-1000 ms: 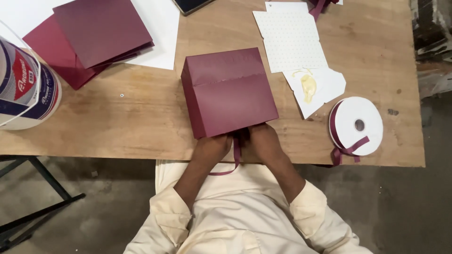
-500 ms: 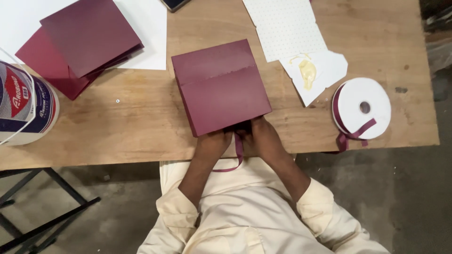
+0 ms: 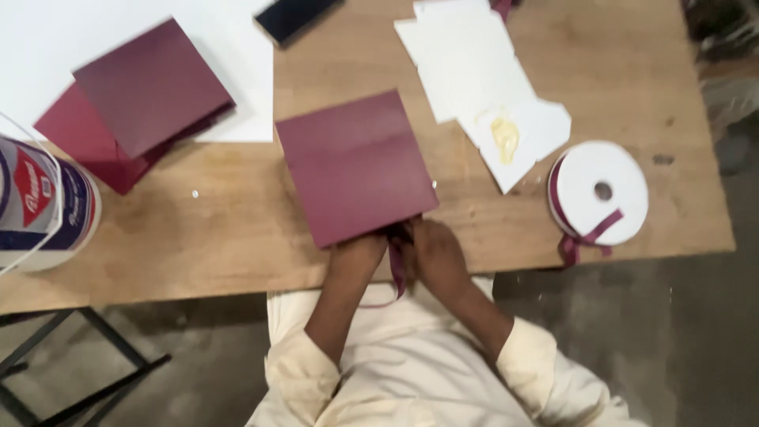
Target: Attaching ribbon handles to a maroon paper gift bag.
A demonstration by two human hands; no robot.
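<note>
On a bare wooden table above a concrete floor, a person's left hand and right hand are closing on a maroon ribbon at the near edge of a flat maroon box, steadying it; a ribbon spool and tub, contents unseen, are sitting apart.

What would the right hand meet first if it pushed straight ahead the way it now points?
The right hand points away from the body, so it would meet the near edge of the maroon box first; it seems almost touching already.
</note>
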